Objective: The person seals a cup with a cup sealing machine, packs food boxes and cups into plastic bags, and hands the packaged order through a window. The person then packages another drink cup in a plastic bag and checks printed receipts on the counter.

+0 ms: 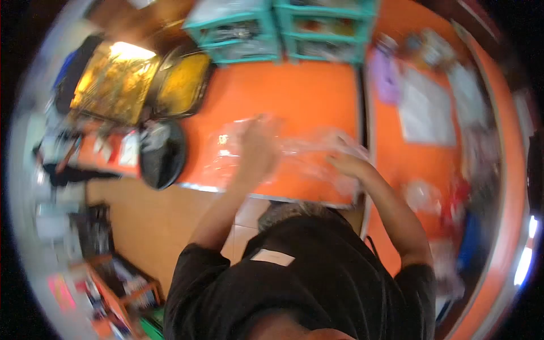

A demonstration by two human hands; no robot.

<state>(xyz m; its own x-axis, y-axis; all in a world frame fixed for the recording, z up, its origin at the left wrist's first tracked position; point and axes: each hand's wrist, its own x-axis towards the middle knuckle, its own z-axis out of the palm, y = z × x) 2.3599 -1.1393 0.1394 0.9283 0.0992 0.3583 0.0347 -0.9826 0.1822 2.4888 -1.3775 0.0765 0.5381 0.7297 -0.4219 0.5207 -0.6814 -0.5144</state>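
Observation:
Clear plastic packaging lies on the orange table, in front of my body. My left hand is over this plastic, smeared by motion, so its fingers cannot be made out. To the right, my right hand has its fingers bent at more clear plastic near the table's right edge. What exactly lies between those fingers is too blurred to tell.
Teal drawer racks stand at the table's back. At left are a tray with golden contents, a yellow-filled tray and a black round container. A purple item and white sheet lie right. A person is far left.

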